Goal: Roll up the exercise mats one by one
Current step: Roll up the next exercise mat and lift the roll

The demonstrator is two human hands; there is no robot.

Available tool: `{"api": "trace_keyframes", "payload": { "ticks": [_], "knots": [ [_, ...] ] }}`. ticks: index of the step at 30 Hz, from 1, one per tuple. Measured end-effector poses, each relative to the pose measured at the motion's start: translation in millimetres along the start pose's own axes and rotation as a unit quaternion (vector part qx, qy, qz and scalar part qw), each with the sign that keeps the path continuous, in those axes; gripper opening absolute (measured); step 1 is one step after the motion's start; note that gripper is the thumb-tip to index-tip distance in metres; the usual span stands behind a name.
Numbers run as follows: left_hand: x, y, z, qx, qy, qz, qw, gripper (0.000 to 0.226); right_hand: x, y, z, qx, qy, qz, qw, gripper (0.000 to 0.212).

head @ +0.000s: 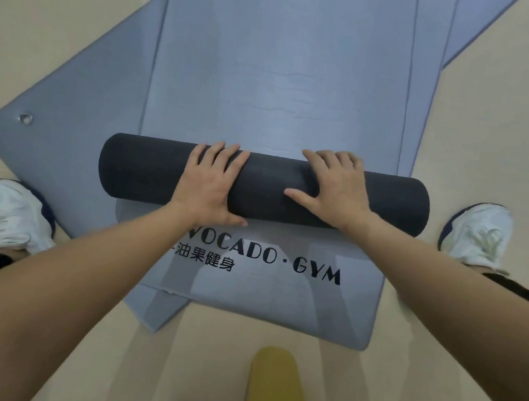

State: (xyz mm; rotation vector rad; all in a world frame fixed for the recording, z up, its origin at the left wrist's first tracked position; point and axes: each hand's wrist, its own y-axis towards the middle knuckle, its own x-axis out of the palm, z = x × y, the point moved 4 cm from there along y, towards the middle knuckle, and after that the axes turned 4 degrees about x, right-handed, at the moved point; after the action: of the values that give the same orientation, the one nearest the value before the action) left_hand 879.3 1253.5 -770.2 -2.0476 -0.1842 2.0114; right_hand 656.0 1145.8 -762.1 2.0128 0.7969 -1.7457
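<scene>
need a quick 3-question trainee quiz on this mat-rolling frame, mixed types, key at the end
1. True or false: only the left hand rests on the dark roll.
2. The metal eyelet sits in: A) the roll, B) the angled mat left of the roll, C) a shoe.
3. Fill in: the English lettering on the printed mat, nearer the person than the roll, ends in the word ____.

Key
1. False: the right hand lies on the roll too, fingers spread.
2. B
3. GYM
</scene>
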Motion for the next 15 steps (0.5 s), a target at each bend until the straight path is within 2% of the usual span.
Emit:
{"api": "trace_keyframes", "payload": {
  "ticks": [4,10,15],
  "knots": [
    [-7.7,27.7,-17.3,0.017,-0.016,-0.011,1.0,0.144,3.9,-8.5,3.3,-0.033,-0.057,0.018,0.998,0.097],
    [-24.4,71.5,-37.8,0.022,-0.077,-0.094,0.992,0.141,11.3,14.6,20.1,-0.049,-0.153,-0.095,0.982,0.137],
    [-42.2,94.8,-45.8,-0.006,-0.162,-0.168,0.972,0.12,-4.4,46.6,28.1,-0.062,-0.092,-0.128,0.985,0.121]
  ]
}}
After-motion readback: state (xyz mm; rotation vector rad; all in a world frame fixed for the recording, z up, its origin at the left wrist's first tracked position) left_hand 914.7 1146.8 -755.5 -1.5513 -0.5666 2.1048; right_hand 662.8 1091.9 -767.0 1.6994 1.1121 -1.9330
